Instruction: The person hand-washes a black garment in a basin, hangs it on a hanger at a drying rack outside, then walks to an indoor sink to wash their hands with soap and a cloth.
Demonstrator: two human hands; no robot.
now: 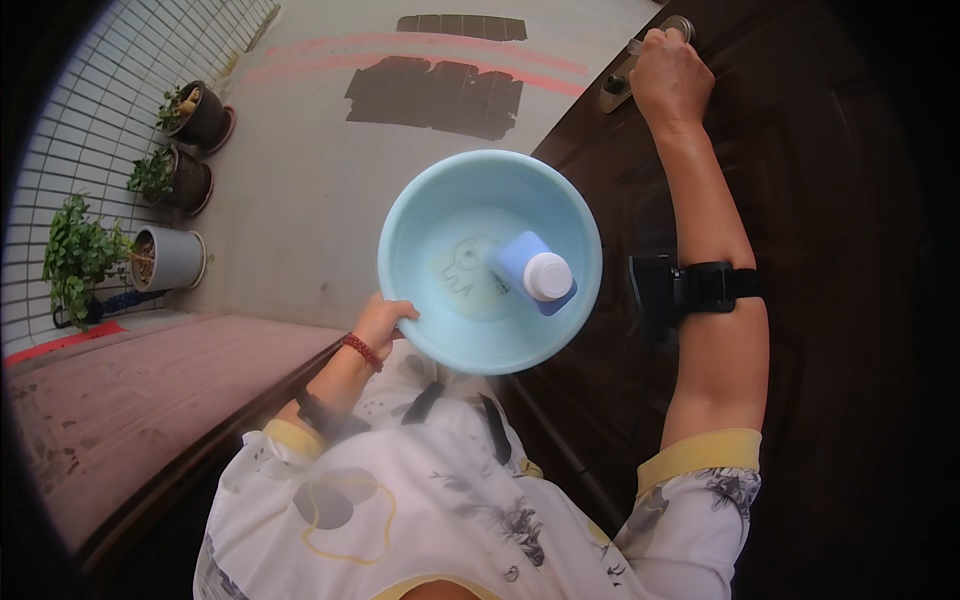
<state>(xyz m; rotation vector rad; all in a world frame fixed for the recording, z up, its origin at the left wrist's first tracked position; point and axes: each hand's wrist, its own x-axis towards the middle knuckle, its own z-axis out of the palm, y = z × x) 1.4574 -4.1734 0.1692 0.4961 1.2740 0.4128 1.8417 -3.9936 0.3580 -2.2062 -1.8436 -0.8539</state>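
My left hand [382, 322] grips the near left rim of a light blue plastic basin [427, 330], thumb over the edge and fingers hidden below. Inside it, towards the right wall, stands a blue bottle [519, 259] with a white cap [547, 277]. A line drawing and some small writing mark the basin's bottom. At the upper right my right hand [673, 79] is closed around the handle of a dark brown panelled door [645, 180]. Most of the handle is hidden by the hand; part of its metal plate [611, 97] and a dark knob show beside it.
Potted plants [176, 180] line the white tiled wall [82, 112] on the left. A worn pinkish ledge or door panel [172, 397] lies lower left. Dark patches [442, 94] and red stripes mark the pale surface ahead. The door fills the right side.
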